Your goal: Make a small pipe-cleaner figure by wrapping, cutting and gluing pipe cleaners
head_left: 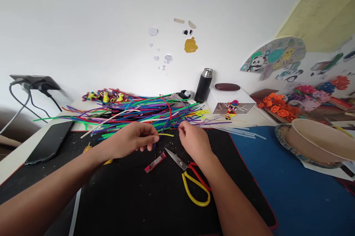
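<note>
A short yellow-green piece of fuzzy pipe cleaner (166, 134) is held level just above the black desk mat (133, 199), close to the far edge of the mat and between the two hands. Its left end is pinched between the thumb and the bent fingers of the left hand (133, 139). These fingers are closed on it. The free end is pointed toward the right hand (194, 140), from which it is a little apart. The fingers of the right hand are curled inward with the tips near each other, but it cannot be told whether anything is gripped by them.

Just behind both hands, a large loose pile of long pipe cleaners in many colours (144, 112) is spread across the table. In front of the hands, a small flat red case (155, 163) is laid on the mat. Just beside it a pair of scissors with one yellow and one red handle loop (181, 163) is seen, the blades shut and pointed toward the left hand, and the red loop is partly covered by the right forearm.

At the left edge of the mat a dark flat phone (50, 142) is placed. To the right, a blue mat (291, 184) is joined to the black one. Behind the pile, a black insulated bottle with a silver cap (203, 85) is stood upright against the wall.
</note>
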Motion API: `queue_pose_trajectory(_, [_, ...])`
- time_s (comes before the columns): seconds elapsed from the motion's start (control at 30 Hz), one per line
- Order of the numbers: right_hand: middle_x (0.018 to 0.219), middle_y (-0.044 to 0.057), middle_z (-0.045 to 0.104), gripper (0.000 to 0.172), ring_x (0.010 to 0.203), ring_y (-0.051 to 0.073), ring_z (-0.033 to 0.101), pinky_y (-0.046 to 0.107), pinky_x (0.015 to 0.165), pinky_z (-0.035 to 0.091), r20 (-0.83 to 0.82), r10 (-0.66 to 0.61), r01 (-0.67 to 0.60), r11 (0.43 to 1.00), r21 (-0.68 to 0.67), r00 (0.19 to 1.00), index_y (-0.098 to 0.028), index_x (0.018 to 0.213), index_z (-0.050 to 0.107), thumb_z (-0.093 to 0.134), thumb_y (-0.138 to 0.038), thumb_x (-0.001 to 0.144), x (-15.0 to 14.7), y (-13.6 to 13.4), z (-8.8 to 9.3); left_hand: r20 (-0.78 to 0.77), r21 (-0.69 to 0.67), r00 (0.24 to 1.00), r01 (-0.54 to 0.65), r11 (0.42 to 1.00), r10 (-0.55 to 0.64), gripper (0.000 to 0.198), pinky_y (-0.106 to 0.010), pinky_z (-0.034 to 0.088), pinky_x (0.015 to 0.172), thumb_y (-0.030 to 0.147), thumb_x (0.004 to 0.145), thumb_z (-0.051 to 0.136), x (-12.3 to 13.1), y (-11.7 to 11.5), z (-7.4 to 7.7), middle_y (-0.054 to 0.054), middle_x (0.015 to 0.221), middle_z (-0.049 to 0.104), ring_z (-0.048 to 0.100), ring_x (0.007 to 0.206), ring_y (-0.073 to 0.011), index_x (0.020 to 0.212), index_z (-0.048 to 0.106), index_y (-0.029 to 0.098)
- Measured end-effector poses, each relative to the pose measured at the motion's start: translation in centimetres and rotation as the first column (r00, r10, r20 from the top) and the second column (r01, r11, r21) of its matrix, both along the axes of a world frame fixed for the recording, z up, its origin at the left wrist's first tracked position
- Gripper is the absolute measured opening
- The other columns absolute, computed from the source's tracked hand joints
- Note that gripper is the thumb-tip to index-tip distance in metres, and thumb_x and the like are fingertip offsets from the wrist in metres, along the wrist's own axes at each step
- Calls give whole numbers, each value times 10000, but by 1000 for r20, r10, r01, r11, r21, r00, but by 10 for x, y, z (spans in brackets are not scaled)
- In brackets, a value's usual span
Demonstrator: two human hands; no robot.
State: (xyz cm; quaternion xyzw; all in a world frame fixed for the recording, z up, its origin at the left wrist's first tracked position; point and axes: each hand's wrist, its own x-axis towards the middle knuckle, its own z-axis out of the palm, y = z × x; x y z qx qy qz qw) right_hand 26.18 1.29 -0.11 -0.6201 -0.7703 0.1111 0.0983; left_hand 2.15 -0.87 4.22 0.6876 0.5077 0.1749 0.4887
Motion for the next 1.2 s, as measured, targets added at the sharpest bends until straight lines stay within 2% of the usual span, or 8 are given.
queue_pose_trajectory(0.1, [1067, 85, 842, 259, 986, 268, 773, 320, 761, 444, -112, -18, 24, 998, 52, 994, -237, 1242, 757, 567, -251, 1066, 2, 1, 0, 10, -14, 1000, 10, 1000, -9, 434, -249, 457, 577, 644, 916, 697, 5, 1, -7, -1, 730, 715, 618, 631, -155, 891, 683, 210])
queue_pose_trajectory(0.23, [914, 52, 829, 179, 821, 224, 754, 299, 693, 430, -340, 97, -92, 995, 33, 935, -232, 1026, 795, 622, -277, 1038, -4, -4, -2, 19, -19, 998, -55, 998, 55, 477, -253, 438, 550, 677, 837, 748, 11, 5, -7, 4, 694, 695, 579, 581, -149, 830, 666, 207])
queue_pose_trajectory(0.4, [712, -18, 720, 216, 521, 127, 628, 242, 557, 416, -706, 124, -311, 940, -143, 698, -219, 915, 734, 595, -329, 1039, -11, -11, -5, 68, -11, 992, -102, 995, 103, 464, -243, 412, 540, 653, 824, 758, 10, 11, -4, 10, 676, 660, 563, 575, -142, 779, 653, 204])
queue_pose_trajectory(0.5, [686, -36, 680, 198, 480, 105, 597, 220, 521, 423, -817, 60, -400, 891, -215, 574, -212, 935, 717, 597, -333, 1035, -13, -13, -5, 76, -2, 990, -121, 993, 121, 458, -238, 404, 534, 641, 829, 762, 8, 12, -5, 13, 670, 646, 551, 574, -136, 768, 650, 200])
queue_pose_trajectory(0.57, [672, -41, 666, 175, 473, 100, 590, 213, 511, 426, -850, 27, -426, 873, -237, 526, -206, 949, 714, 624, -336, 1023, -14, -13, -5, 79, 4, 989, -125, 992, 124, 468, -239, 411, 534, 652, 827, 758, 9, 12, -5, 10, 679, 647, 547, 577, -136, 772, 653, 199])
queue_pose_trajectory(0.87, [639, -48, 643, 173, 467, 90, 589, 194, 483, 402, -890, -31, -449, 855, -259, 455, -204, 893, 711, 621, -296, 1008, -19, -15, -6, 104, 29, 989, -111, 993, 107, 496, -236, 404, 529, 683, 835, 742, 18, 9, -5, 20, 659, 626, 547, 582, -133, 786, 653, 197])
queue_pose_trajectory(1.1, [550, -64, 579, 186, 443, 98, 532, 209, 480, 394, -878, -46, -394, 881, -260, 477, -202, 835, 728, 619, -253, 976, -19, -17, -1, 119, 0, 987, -112, 994, 112, 461, -240, 405, 537, 641, 855, 748, 17, 9, -6, 5, 670, 647, 547, 584, -134, 787, 676, 190])
queue_pose_trajectory(1.2, [532, -73, 560, 160, 435, 101, 517, 215, 472, 378, -870, -63, -369, 889, -272, 489, -202, 832, 727, 632, -236, 957, -20, -19, 0, 149, 18, 975, -171, 985, 166, 479, -242, 408, 539, 647, 888, 717, 11, 13, -8, -9, 689, 666, 547, 582, -131, 764, 673, 186])
